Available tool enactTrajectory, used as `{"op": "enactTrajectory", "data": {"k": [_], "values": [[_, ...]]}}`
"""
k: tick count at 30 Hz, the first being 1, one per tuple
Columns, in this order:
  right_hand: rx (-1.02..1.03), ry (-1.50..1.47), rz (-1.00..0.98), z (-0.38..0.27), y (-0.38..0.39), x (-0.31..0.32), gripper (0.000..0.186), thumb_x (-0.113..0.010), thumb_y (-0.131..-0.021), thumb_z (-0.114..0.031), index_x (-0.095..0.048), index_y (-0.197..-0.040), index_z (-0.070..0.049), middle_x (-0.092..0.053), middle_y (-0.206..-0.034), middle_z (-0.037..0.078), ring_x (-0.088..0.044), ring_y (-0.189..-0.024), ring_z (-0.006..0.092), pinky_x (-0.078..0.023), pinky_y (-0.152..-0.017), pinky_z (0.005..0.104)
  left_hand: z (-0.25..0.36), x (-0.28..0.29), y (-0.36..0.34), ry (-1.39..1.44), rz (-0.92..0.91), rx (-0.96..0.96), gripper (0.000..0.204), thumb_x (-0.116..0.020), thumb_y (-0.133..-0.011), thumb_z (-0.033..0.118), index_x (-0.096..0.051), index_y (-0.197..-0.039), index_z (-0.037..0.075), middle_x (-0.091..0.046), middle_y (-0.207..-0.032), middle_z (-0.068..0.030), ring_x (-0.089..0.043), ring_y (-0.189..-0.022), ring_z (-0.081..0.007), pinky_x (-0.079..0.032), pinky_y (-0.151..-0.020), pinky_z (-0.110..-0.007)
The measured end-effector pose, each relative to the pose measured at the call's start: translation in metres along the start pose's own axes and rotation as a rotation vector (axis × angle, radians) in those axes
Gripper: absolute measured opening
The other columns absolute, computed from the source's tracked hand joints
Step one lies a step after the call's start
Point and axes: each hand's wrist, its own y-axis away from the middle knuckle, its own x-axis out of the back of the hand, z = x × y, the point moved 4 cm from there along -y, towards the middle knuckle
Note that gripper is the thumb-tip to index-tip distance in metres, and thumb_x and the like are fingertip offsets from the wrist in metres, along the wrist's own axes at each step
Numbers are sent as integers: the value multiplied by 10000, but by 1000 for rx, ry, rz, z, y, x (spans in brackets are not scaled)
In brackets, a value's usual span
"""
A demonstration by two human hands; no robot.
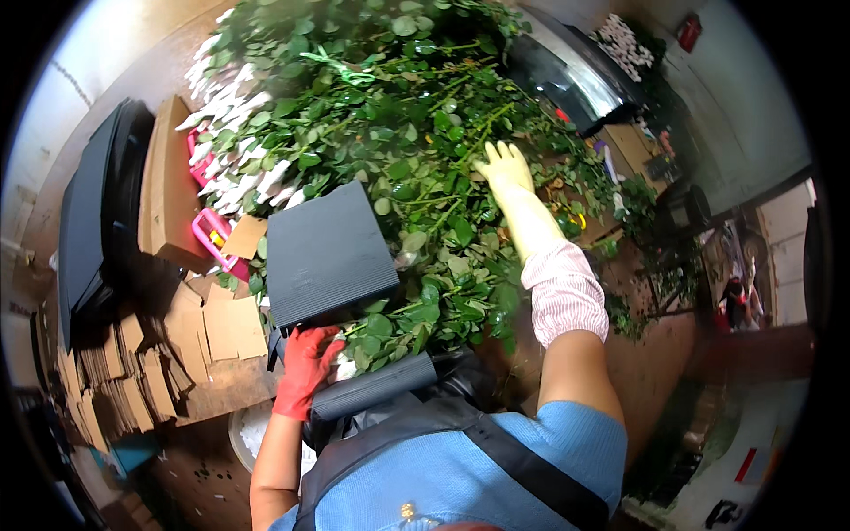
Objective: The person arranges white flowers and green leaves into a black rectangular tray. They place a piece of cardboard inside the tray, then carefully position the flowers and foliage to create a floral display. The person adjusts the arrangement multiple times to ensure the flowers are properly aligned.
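My left hand (pixel 305 376), in a red glove, is bent at the lower edge of a dark grey corrugated sheet (pixel 330 252), beside a white wrapped head; what its fingers grip is partly hidden. A rolled corrugated sheet (pixel 376 389) lies just below, with leafy stems (pixel 425 310) above it. My right hand (pixel 503 166), in a long pale yellow glove, reaches into the large pile of green stems (pixel 416 124), fingers spread over the leaves. White-sleeved flower heads (pixel 226 97) line the pile's left side.
Pink plastic holders (pixel 221 243), an upright cardboard piece (pixel 164 177) and black sheets (pixel 93 203) are on the left, above stacked cardboard cut-outs (pixel 142 380). A dark glossy object (pixel 567 71) and more white-sleeved heads (pixel 624 44) are at upper right. A white tub (pixel 248 425) stands below the table.
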Motion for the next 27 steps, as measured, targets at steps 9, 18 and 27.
{"op": "enactTrajectory", "data": {"k": [9,18,27], "values": [[-13,-928,558,85,51,114,272,-614,-935,-25,-741,-1175,-26,-674,-1281,138,-647,-1153,266,-519,-966,363,-3,-3,10,400,0,156,351,-807,-929,156,-749,-1263,67,-757,-1114,-148,-667,-1090,-310,-512,-969,-397],[-80,-1827,-347,-43,175,128,316,-811,-935,-320,-829,-1064,-33,-824,-942,123,-776,-823,191,-593,-805,310,-28,-22,14,542,2,380,365,-792,-916,154,-730,-1258,45,-759,-1140,-135,-705,-1066,-261,-549,-944,-388],[-117,-403,-880,-115,154,23,643,-705,-953,-606,-743,-1254,-39,-771,-1234,155,-743,-1143,314,-570,-985,366,-13,-10,11,564,250,191,525,-889,-849,118,-684,-1331,74,-717,-1263,-132,-680,-1197,-258,-529,-1026,-378]]}}
